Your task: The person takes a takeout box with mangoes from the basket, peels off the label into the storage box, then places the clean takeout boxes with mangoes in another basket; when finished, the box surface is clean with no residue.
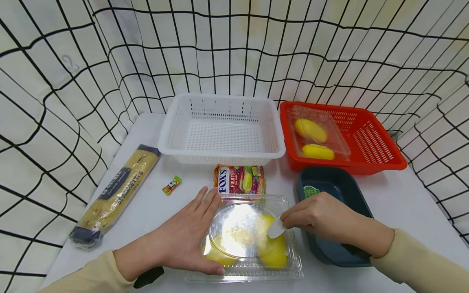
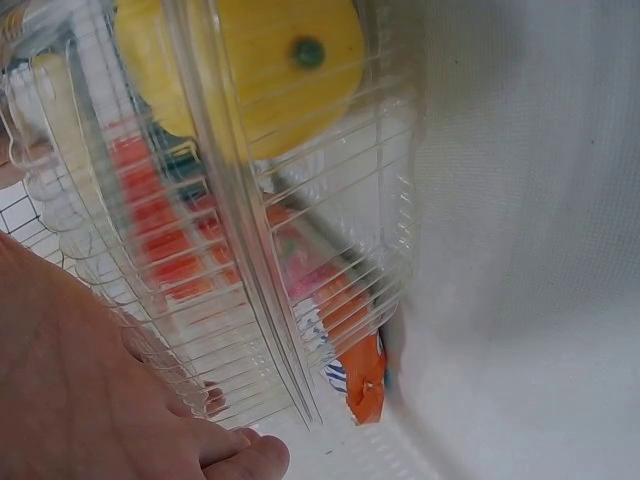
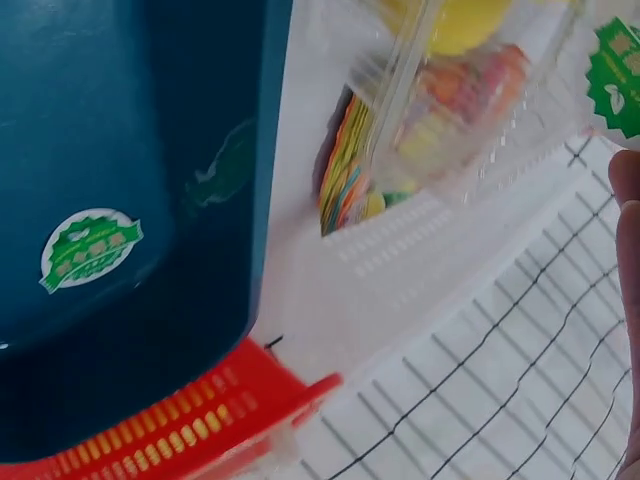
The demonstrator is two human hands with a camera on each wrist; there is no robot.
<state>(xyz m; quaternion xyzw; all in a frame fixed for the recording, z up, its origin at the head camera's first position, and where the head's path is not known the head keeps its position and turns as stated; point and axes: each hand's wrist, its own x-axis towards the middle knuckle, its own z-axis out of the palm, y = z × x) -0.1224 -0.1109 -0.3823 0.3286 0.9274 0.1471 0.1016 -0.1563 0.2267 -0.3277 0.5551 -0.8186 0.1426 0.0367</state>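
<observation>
A clear plastic clamshell box (image 1: 293,266) lies on the white table with yellow fruits (image 1: 274,254) inside; one shows a green stem end in the left wrist view. My left hand (image 1: 187,236) rests along the box's left side, fingers straight and thumb by its front. Between thumb and fingers, my right hand (image 1: 324,215) pinches a round sticker (image 1: 276,229) over the right part of the lid. Its green printed face (image 3: 618,80) shows in the right wrist view. Beside that hand stands a dark blue bin (image 1: 338,189), a similar green sticker (image 1: 310,191) inside it.
Behind the box lies a Fox's candy bag (image 1: 242,179). A white basket (image 1: 221,156) and a red basket (image 1: 384,156) stand at the back; the red one holds another clear box (image 1: 338,140) with yellow fruits. Spaghetti (image 1: 121,191) and a small candy (image 1: 172,185) lie left. Black wire mesh (image 1: 231,49) surrounds the table.
</observation>
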